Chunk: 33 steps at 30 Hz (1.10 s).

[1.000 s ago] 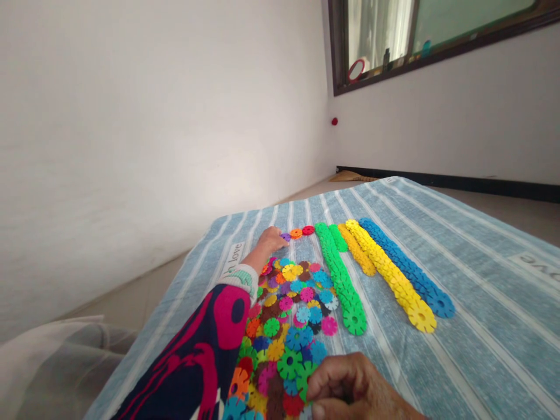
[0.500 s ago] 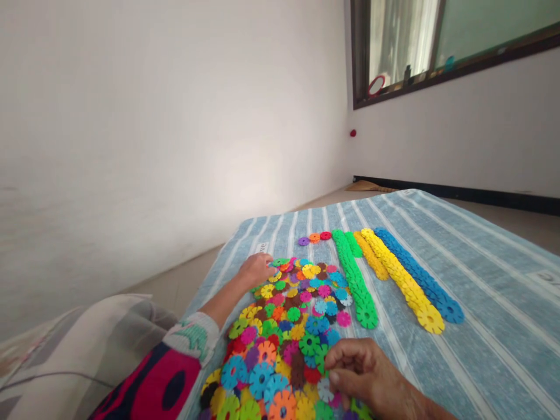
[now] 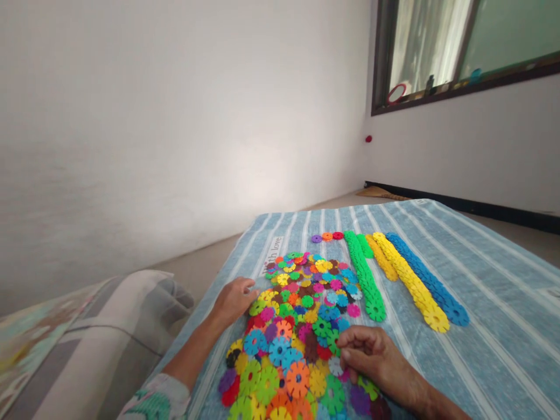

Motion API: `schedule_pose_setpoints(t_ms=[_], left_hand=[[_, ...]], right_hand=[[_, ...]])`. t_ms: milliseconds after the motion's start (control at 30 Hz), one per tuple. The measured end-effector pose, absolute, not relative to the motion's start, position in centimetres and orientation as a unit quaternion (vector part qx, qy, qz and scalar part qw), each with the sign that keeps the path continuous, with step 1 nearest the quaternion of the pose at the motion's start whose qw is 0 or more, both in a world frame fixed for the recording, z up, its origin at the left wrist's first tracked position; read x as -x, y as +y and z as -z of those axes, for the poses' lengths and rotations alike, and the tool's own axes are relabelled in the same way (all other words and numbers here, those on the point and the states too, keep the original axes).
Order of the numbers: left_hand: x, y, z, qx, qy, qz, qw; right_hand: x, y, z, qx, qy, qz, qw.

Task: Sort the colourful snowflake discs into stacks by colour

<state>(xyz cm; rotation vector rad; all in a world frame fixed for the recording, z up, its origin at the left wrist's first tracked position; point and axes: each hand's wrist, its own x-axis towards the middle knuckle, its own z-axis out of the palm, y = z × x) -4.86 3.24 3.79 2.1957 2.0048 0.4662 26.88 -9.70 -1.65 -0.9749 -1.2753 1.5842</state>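
A thick spread of flower-shaped plastic discs [image 3: 297, 350] in many colours lies on a blue-and-white striped cloth [image 3: 494, 280]. At the spread's left edge is my left hand [image 3: 234, 302], its fingers slightly bent and apart, with no disc visible in them. My right hand [image 3: 376, 359] hovers at the right edge beside green and pale discs. Its fingers are curled in towards the thumb, and whatever they may hold is hidden. Further right are overlapping rows of discs: a long green row [image 3: 365, 277], a long yellow row [image 3: 411, 280] and a blue row [image 3: 429, 277].
Between the long rows lie a short green row [image 3: 364, 246] and a short orange-yellow row [image 3: 382, 259]. Single purple [image 3: 317, 239], orange [image 3: 327, 237] and red [image 3: 338, 235] discs line the far side. Grey checked fabric [image 3: 118, 321] bulges at the left. A wall [image 3: 175, 116] stands behind.
My left hand has drawn back from the far end of the spread towards me, along its left edge. My right hand keeps nearly the same place and curl. The view has shifted slightly.
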Motion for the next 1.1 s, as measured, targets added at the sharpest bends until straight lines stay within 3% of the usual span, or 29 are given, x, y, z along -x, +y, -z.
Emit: schedule_pose_setpoints(t_ms=[400,1100], left_hand=[[4.6,0.8,0.0,-0.659,0.656,-0.335,0.151],[4.2,0.2,-0.1,-0.682,0.625,-0.334,0.18]], right_hand=[[-27.5,-10.8,1.1,0.457,-0.503,-0.607,0.411],[-27.5,-11.0,1.5,0.479,-0.524,-0.571,0.412]])
